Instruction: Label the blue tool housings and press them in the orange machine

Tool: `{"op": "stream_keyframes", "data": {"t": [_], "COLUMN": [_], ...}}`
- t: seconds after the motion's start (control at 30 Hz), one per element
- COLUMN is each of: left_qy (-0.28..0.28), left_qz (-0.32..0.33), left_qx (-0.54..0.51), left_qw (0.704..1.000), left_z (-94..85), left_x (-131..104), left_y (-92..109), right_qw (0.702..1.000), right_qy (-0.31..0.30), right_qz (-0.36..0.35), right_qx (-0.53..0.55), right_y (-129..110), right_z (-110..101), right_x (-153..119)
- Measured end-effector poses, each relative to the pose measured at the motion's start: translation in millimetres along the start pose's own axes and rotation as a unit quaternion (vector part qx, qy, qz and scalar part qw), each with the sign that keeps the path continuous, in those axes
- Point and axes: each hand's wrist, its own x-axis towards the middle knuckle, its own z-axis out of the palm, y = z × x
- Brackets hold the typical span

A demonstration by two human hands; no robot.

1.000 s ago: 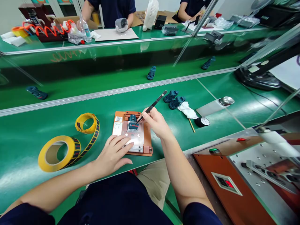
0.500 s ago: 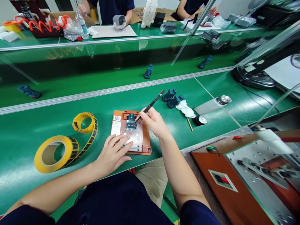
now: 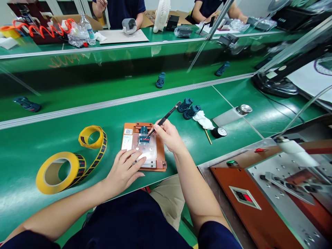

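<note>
My right hand (image 3: 168, 135) pinches black tweezers (image 3: 166, 118), their tip down at a dark label with red lettering (image 3: 144, 139). The label lies at the window of a clear plate (image 3: 145, 152) on an orange-brown fixture (image 3: 161, 152). A dark blue housing (image 3: 143, 130) shows just behind the label, set in the fixture. My left hand (image 3: 127, 169) rests flat on the lower left of the plate, fingers spread. Left of it, a yellow roll of labels (image 3: 48, 173) trails a strip that ends in a smaller coil (image 3: 90, 136).
Two dark blue housings (image 3: 192, 112) stand behind my right hand, near a white cloth (image 3: 203, 120), a round gauge (image 3: 219, 132) and a bottle (image 3: 230, 116). More housings (image 3: 160, 80) lie on the green belt (image 3: 103, 93). An orange machine (image 3: 238, 214) stands at right. Co-workers sit opposite.
The view has shifted slightly. My hands, the tweezers and the label hold nearly the same places on the fixture. Across the bench, one co-worker's raised hand has moved up.
</note>
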Motion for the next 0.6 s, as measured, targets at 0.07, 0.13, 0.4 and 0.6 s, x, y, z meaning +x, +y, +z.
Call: {"op": "stream_keyframes", "data": {"t": [0.07,0.13,0.4,0.6], "left_qy": [0.000,-0.002,0.000,-0.030], "left_qz": [0.001,0.002,0.000,-0.013], "left_qx": [0.002,0.006,0.009,0.019], "left_qw": [1.000,1.000,1.000,0.999], "left_z": [0.0,0.3,0.9,-10.3], "left_x": [0,0,-1,10], "left_y": [0,0,1,2], "right_qw": [1.000,1.000,1.000,1.000], "right_qy": [0.004,0.005,-0.008,-0.013], "right_qz": [0.001,-0.002,-0.009,-0.010], "right_qx": [0.008,0.013,0.005,-0.015], "right_y": [0,0,0,2], "right_z": [0,1,-1,-3], "right_x": [0,-1,0,1]}}
